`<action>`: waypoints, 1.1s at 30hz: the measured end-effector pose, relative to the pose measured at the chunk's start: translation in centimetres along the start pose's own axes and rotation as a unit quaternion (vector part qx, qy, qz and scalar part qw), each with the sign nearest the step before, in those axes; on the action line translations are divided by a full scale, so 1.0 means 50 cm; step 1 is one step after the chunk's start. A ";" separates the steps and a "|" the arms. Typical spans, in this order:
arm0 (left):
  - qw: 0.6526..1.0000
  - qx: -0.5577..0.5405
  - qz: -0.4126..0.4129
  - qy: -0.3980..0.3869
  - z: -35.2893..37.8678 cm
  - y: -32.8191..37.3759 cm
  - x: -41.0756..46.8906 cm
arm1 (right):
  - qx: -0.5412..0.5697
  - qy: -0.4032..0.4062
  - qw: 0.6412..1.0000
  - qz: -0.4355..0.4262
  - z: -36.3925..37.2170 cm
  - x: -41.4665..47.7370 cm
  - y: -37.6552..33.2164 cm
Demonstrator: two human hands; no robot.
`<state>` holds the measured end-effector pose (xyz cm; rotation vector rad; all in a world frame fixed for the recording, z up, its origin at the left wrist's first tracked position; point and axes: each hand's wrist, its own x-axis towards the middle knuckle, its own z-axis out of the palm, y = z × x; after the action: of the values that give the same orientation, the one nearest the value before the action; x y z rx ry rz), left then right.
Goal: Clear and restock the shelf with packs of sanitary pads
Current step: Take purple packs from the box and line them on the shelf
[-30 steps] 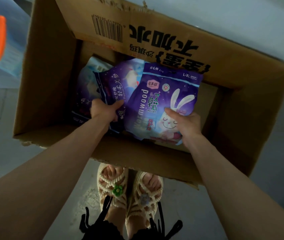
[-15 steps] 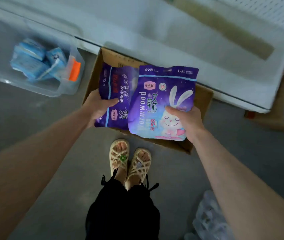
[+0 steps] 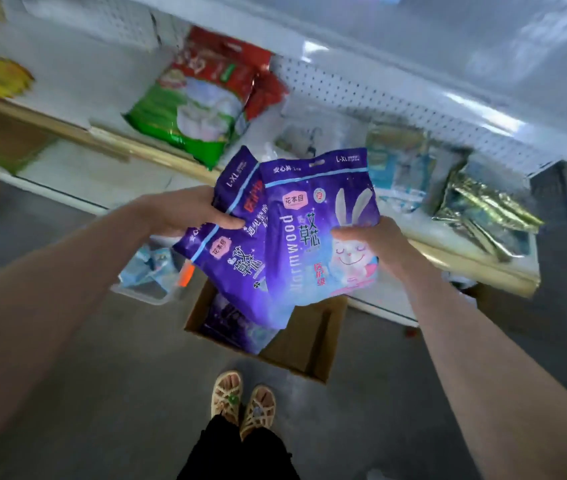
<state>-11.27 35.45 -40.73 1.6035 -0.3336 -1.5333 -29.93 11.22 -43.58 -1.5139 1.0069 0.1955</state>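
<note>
Left hand [image 3: 180,212] grips the purple pack [image 3: 240,268], thumb across its front. At its 3 o'clock the bunny pack [image 3: 313,216] overlaps it, pinched by the right hand [image 3: 379,241]. Both packs are held up, box [image 3: 309,344] at 6 o'clock, shelf [image 3: 74,174] at 12.

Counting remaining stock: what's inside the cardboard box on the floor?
At least one dark purple pack lies in the cardboard box. The two held packs cover its far end, so the full count is hidden.
</note>
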 end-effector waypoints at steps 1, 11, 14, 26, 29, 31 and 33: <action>0.997 0.051 0.057 -0.003 0.019 0.145 -0.118 | -0.002 0.011 0.999 -0.042 -0.056 -0.106 -0.148; 0.976 0.158 0.146 -0.021 0.082 0.448 -0.324 | 0.014 -0.014 0.989 -0.147 -0.144 -0.336 -0.405; 0.973 0.135 0.186 0.010 0.091 0.519 -0.379 | 0.039 0.011 0.976 -0.213 -0.184 -0.389 -0.468; 0.926 -0.134 0.339 0.094 0.175 0.567 -0.346 | 0.288 0.130 0.901 -0.298 -0.214 -0.419 -0.573; 0.905 -0.143 0.379 0.127 0.189 0.582 -0.341 | 0.295 0.135 0.897 -0.300 -0.203 -0.408 -0.599; 0.891 -0.124 0.402 0.173 0.178 0.588 -0.336 | 0.287 0.132 0.900 -0.301 -0.194 -0.399 -0.611; 0.880 -0.109 0.411 0.209 0.160 0.593 -0.334 | 0.276 0.110 0.905 -0.304 -0.186 -0.391 -0.618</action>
<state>-11.24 26.71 -6.89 1.3041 -0.4947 -0.5358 -24.82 8.34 -6.32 -1.2584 0.6334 -0.6682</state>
